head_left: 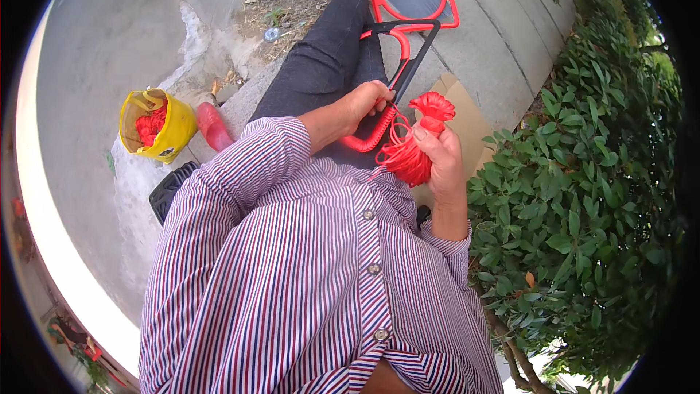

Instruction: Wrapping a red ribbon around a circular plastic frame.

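Across my lap lies a black frame point(418, 60) with rounded corners, partly wound with red cord that forms a tight wrapped edge point(378, 131). My left hand point(369, 100) is closed at the frame's side, its fingers pinching a strand of the red cord. In my right hand point(443, 159) is a thick bundle of red cord point(410, 162), gripped around its middle, with its gathered end point(434, 106) fanning out above the thumb. Loose loops of cord run between the bundle and the frame. The fingertips of my right hand are hidden behind the bundle.
A yellow bucket point(177, 130) holding red cord point(151, 125) stands at the left, beside a red shoe point(213, 128) and a black slatted object point(169, 191). Near my bare foot rests another red frame point(451, 1). Cardboard point(467, 113) and a dense bush point(576, 175) lie to the right.
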`<state>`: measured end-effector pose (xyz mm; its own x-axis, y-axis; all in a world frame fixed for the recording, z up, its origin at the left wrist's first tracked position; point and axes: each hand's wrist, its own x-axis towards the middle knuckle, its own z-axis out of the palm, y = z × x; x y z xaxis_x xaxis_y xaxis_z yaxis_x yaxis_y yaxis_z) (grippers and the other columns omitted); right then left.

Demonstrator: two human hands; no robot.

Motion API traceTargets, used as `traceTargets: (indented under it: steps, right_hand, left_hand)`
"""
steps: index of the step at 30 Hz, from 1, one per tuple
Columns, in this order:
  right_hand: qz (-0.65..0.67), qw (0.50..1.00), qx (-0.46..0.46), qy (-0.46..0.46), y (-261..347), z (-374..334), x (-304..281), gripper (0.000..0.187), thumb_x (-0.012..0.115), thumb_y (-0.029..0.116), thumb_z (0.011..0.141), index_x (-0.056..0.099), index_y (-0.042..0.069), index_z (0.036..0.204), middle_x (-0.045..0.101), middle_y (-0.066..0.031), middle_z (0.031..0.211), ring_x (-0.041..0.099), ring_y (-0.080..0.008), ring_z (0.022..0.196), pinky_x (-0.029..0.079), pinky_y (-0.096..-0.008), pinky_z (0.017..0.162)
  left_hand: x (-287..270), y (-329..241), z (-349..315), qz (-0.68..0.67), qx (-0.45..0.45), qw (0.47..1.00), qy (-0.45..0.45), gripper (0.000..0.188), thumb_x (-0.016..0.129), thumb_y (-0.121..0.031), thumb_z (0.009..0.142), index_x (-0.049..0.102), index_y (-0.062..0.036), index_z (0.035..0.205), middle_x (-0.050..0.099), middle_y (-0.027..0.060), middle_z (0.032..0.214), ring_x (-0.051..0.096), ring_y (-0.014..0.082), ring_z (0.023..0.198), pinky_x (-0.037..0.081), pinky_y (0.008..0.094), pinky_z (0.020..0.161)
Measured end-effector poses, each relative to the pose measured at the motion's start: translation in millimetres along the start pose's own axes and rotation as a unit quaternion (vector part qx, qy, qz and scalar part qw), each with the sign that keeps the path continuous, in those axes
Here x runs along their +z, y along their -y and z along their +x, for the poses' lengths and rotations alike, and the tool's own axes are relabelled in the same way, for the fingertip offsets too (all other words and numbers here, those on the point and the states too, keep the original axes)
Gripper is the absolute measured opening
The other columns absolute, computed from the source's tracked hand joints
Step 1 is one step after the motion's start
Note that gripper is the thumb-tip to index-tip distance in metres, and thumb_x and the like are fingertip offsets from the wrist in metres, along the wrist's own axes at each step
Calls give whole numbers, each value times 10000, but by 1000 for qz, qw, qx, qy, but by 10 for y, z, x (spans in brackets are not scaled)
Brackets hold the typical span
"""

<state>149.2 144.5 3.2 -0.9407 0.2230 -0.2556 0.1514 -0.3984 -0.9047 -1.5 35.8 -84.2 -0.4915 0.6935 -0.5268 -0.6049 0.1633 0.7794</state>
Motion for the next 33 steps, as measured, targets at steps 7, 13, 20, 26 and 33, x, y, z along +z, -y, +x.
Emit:
traceTargets:
  steps: [7,13,20,26,33]
  right_hand:
    - [-42,991,-112,-55,513,-292,-110,240,633,175,845,579,-23,970,640,-109,927,593,-148,808,479,-306,778]
    - [36,906,-405,-115,1597,-882,-823,437,511,317,965,515,-67,1174,547,-248,1171,576,-355,1023,499,-487,892]
    - [-57,943,-296,-137,798,-302,-467,469,545,-5,820,455,-11,1280,554,-118,1179,533,-234,1136,377,-416,1034]
    - [-647,751,-129,32,-264,280,-127,303,626,12,715,674,76,1006,585,-111,986,586,-297,965,476,-364,796]
    - [-493,869,-40,-17,-303,611,120,313,700,102,745,661,47,1051,652,-157,1000,659,-344,763,522,-382,694]
  left_hand:
    - [60,100,20,347,186,900,-188,258,561,-67,712,578,-10,963,564,120,921,549,282,853,434,354,862]
    - [515,-167,-577,419,500,756,-47,316,615,-30,698,586,-7,1012,591,149,946,582,301,916,447,382,883]
    - [47,-493,-319,190,308,919,-154,58,614,1,825,611,-14,882,565,-25,692,496,44,618,435,220,565]
    - [-376,-337,-429,369,51,919,-131,244,656,-236,860,615,-4,797,626,77,693,582,91,647,461,242,576]
    - [-199,-89,-472,352,107,913,-175,330,613,-315,891,576,10,934,654,180,793,659,279,751,504,359,679]
